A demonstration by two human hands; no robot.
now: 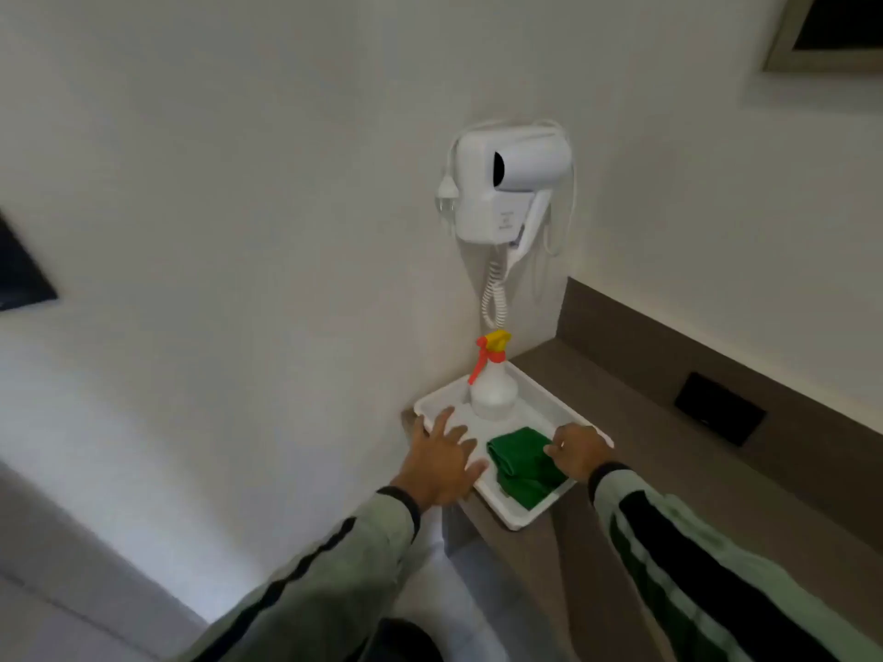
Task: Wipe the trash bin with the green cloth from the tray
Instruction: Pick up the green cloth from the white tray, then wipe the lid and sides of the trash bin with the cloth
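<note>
A folded green cloth (523, 465) lies in the near right part of a white tray (535, 389) on the corner of a brown counter. My right hand (580, 453) sits at the cloth's right edge, fingers curled onto the fabric. My left hand (442, 458) is spread flat, fingers apart, over the tray's left rim and holds nothing. No trash bin is in view.
A white spray bottle (492, 389) with a red and yellow trigger stands at the back of the tray. Above it a white hair dryer (509, 183) hangs on the wall with a coiled cord. A black socket plate (719, 407) is set in the counter's back panel.
</note>
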